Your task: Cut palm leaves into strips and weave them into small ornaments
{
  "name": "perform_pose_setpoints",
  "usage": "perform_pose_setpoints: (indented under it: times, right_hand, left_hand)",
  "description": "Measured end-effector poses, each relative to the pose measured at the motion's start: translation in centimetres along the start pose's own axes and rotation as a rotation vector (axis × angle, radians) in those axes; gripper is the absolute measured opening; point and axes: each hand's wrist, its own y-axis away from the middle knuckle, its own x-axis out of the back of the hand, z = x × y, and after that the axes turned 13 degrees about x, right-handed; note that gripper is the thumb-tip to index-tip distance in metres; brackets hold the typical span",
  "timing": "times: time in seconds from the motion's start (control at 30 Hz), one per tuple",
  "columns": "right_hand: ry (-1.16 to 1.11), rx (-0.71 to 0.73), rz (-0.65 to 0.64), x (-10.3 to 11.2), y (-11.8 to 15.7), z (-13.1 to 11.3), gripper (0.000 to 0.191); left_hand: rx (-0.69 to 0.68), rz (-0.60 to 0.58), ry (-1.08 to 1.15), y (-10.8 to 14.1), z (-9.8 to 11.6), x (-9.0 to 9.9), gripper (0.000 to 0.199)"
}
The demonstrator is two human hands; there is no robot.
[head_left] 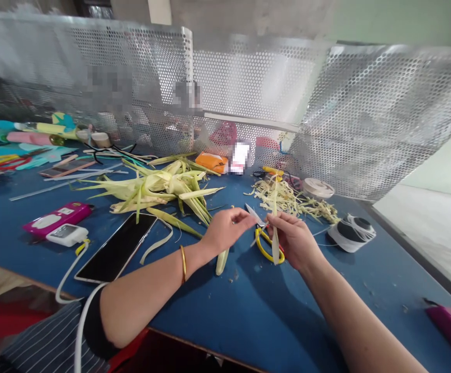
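Note:
Between the fingers of my right hand [292, 238] stands a narrow pale corn husk strip [275, 243], nearly upright. My left hand [229, 229] is just left of it, thumb and fingers pinched together; whatever is between the fingertips is too small to make out. Below and behind the hands lie yellow-handled scissors [263, 253], partly covered by the strip and my right fingers. A thin white thread runs from a spool [351, 233] toward my right hand. Under my left wrist rests another piece of husk [221, 262].
A pile of green corn husks [159, 187] is at the left, with shredded husk [287, 197] at the back right. A phone [116, 248], a magenta box [60, 217] and a white cable lie left. A perforated metal screen [248, 72] borders the table.

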Motion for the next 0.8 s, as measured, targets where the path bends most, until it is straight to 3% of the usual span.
perform_pose_setpoints:
  times: [0.13,0.23,0.4,0.57,0.7,0.8]
  right_hand:
    - [0.102,0.020,-0.071,-0.5,0.6,0.4,0.037]
    - [0.214,0.067,-0.094,-0.5,0.6,0.3,0.039]
    - [0.188,0.087,-0.061,0.4,0.1,-0.8,0.042]
    - [0.141,0.087,0.005,1.2,-0.2,-2.1,0.040]
    - [0.061,0.067,0.070,1.9,-0.5,-2.7,0.038]
    - [-0.055,0.036,0.109,2.4,-0.8,-3.0,0.033]
  left_hand:
    - [0.038,-0.151,0.029,0.5,0.0,-0.8,0.025]
    - [0.044,-0.153,0.071,0.2,-0.3,-0.7,0.023]
    - [0.052,0.088,-0.071,-1.0,-0.4,1.0,0.020]
    - [0.028,0.245,-0.144,-2.3,-0.8,2.6,0.020]
    - [0.111,0.389,0.048,-3.6,-1.4,3.8,0.016]
    - [0.238,0.517,0.347,-4.4,-1.4,4.8,0.013]
